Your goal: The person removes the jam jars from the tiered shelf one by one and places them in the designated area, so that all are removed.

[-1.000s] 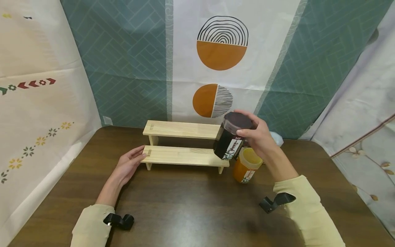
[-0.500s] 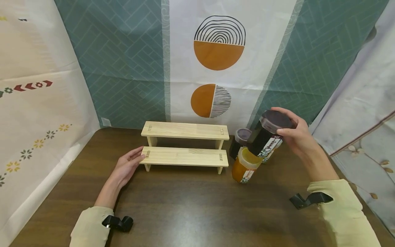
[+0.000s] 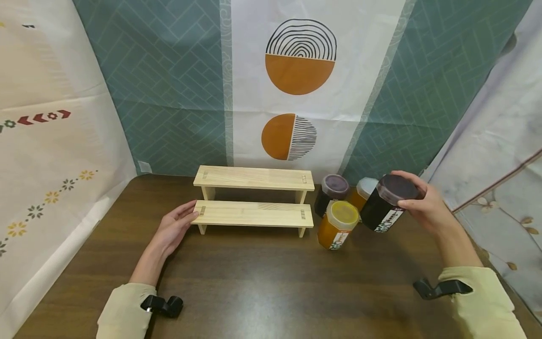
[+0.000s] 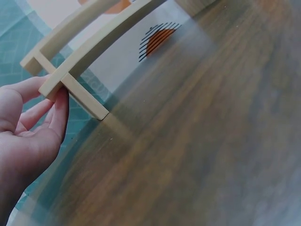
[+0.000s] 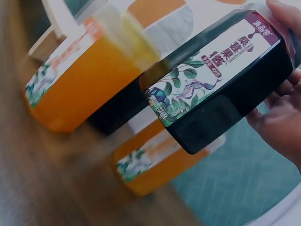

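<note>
My right hand (image 3: 432,209) grips a dark jam jar (image 3: 383,209) by its lid, thumb in front and fingers behind. The jar tilts, its white label turned forward, and it overlaps a white-lidded orange jar (image 3: 361,197) in the head view. In the right wrist view the held jar (image 5: 221,84) hangs beside the orange jars. My left hand (image 3: 174,228) pinches the left end of the lower board of a two-step wooden shelf (image 3: 254,214). The left wrist view has that hand's fingertips (image 4: 60,106) at the board's end.
Right of the shelf stand a yellow-lidded orange jar (image 3: 332,233) and, behind it, another dark jar (image 3: 332,188). All rest on a brown wooden table (image 3: 254,282). A patterned cloth (image 3: 182,94) hangs behind, with pale cloths at both sides.
My right hand has carried the dark jar rightward from in front of the shelf's right end, then lowered it beside the other jars. My left hand stays at the shelf.
</note>
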`<state>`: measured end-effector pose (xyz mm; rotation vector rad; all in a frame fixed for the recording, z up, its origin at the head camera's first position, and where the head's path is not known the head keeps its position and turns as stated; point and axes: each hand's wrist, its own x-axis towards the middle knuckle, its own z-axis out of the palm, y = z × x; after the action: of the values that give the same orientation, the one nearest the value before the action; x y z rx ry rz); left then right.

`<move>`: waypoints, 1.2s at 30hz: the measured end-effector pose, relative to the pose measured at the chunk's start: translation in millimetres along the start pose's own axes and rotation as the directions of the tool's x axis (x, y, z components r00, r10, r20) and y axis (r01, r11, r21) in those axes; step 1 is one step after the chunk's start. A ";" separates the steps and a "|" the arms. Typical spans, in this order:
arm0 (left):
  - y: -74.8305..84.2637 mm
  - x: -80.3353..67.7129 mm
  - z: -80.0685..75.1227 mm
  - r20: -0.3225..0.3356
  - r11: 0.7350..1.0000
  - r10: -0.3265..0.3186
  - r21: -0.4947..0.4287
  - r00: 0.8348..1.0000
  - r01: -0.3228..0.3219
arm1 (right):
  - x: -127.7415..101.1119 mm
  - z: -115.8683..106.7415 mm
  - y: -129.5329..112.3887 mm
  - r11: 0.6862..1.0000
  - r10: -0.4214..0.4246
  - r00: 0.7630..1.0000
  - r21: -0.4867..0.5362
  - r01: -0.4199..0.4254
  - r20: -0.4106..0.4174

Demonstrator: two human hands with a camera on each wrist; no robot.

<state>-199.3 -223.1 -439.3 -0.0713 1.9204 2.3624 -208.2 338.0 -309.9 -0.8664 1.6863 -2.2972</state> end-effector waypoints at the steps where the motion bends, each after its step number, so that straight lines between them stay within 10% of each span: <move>1: -0.1 0.3 0.4 -0.001 1.000 0.000 -0.004 1.000 0.000 | -4.3 -2.4 3.2 1.000 0.017 1.000 -0.021 -0.017 -0.003; 16: -1.6 3.2 3.4 0.008 1.000 -0.001 -0.028 1.000 0.001 | -51.7 -25.9 58.2 0.995 0.063 0.996 -0.071 -0.067 -0.056; 29: 3.9 -0.9 -1.8 0.011 1.000 -0.005 -0.024 1.000 0.005 | -52.2 -18.5 59.1 0.973 0.151 0.988 -0.176 -0.151 -0.012; 36: 12.1 -4.2 0.7 -0.002 0.997 -0.041 0.068 0.999 0.041 | -43.8 -9.4 30.5 0.836 0.175 0.984 -0.532 -0.133 0.029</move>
<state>-196.3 -225.0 -427.0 -0.1053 1.9787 2.2692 -183.5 354.9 -355.1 -0.8490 2.3055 -1.6831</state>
